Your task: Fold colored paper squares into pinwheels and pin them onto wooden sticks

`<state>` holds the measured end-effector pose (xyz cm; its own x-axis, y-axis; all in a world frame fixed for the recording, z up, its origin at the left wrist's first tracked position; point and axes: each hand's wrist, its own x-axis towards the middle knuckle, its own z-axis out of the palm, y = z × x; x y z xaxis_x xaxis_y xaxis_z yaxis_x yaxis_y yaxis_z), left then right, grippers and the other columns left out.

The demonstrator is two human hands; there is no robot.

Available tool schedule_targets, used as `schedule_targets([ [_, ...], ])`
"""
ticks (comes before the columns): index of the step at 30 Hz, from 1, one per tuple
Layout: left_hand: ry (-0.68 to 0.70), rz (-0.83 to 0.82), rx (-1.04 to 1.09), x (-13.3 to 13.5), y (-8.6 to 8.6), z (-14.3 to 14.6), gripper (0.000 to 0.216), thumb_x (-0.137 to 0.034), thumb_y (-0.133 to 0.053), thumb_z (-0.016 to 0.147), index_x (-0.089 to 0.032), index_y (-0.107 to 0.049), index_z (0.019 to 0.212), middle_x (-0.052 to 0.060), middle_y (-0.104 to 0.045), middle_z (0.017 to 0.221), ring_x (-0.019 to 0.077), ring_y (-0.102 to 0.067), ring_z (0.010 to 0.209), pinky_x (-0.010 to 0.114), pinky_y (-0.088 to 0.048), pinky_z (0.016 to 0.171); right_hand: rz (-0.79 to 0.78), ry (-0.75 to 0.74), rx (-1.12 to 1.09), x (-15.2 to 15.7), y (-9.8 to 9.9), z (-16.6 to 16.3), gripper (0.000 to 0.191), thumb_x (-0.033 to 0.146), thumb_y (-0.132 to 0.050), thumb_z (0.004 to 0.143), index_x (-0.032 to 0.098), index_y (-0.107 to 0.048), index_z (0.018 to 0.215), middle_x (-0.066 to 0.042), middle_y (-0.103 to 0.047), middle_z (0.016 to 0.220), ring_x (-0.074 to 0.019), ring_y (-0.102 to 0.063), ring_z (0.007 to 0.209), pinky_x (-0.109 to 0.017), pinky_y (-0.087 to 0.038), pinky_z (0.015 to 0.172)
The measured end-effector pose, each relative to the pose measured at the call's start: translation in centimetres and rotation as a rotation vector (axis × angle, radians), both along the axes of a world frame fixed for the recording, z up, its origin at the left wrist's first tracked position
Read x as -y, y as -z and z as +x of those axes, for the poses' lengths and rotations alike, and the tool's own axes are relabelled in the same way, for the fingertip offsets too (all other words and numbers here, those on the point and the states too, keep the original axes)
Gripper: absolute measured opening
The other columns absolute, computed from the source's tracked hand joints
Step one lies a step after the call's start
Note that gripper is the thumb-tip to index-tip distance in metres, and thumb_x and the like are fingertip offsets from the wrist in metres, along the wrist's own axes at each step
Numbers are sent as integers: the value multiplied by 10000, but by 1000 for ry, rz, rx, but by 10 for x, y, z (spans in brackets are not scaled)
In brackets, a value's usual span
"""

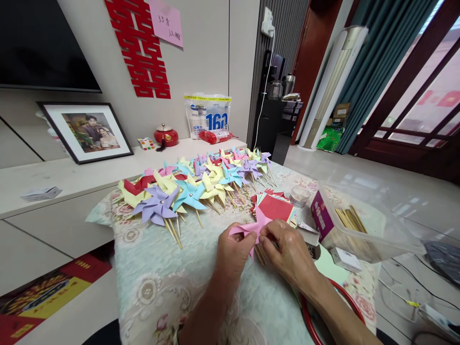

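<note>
Both my hands pinch a pink paper pinwheel (251,226) above the floral tablecloth (168,282). My left hand (234,251) grips its left side with closed fingers. On its right side, my right hand (287,251) presses its fingertips onto the folded centre. Thin wooden sticks (259,254) lie under my hands. Just behind the pinwheel sits a stack of red and coloured paper squares (275,206).
Several finished pinwheels (194,184) in purple, blue, yellow, pink and red lie in rows at the back of the table. A clear plastic box (362,225) with wooden sticks stands at the right, beside a small round container (299,195). A framed photo (86,130) leans on the shelf behind.
</note>
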<state>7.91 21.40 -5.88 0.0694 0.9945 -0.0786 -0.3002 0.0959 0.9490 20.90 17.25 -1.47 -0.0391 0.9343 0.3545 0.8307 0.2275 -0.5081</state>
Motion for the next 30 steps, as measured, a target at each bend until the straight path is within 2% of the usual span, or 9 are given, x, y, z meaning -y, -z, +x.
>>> schedule_targets([
  [8, -22, 34, -117, -3, 2, 1, 176, -280, -702, 597, -148, -656, 704, -19, -617, 569, 131, -532, 543, 226, -393, 522, -51, 23, 25, 1, -3, 0, 134, 178, -529, 879, 182, -607, 771, -31, -614, 759, -190, -550, 735, -296, -355, 673],
  [22, -9, -1, -138, 4, -26, 0, 122, -233, -664, 555, -178, -561, 588, -66, -507, 476, 94, -439, 486, 207, -336, 481, -100, 42, 10, 0, -5, -1, 127, 175, -552, 868, 176, -625, 764, -23, -634, 740, -176, -563, 702, -280, -342, 654],
  [30, -5, 8, -185, 5, -23, 1, 138, -264, -645, 560, -185, -535, 580, -81, -459, 457, 79, -394, 460, 198, -294, 455, -115, 41, 0, 0, -5, 1, 117, 187, -559, 861, 178, -629, 767, -19, -647, 736, -172, -572, 690, -276, -343, 650],
])
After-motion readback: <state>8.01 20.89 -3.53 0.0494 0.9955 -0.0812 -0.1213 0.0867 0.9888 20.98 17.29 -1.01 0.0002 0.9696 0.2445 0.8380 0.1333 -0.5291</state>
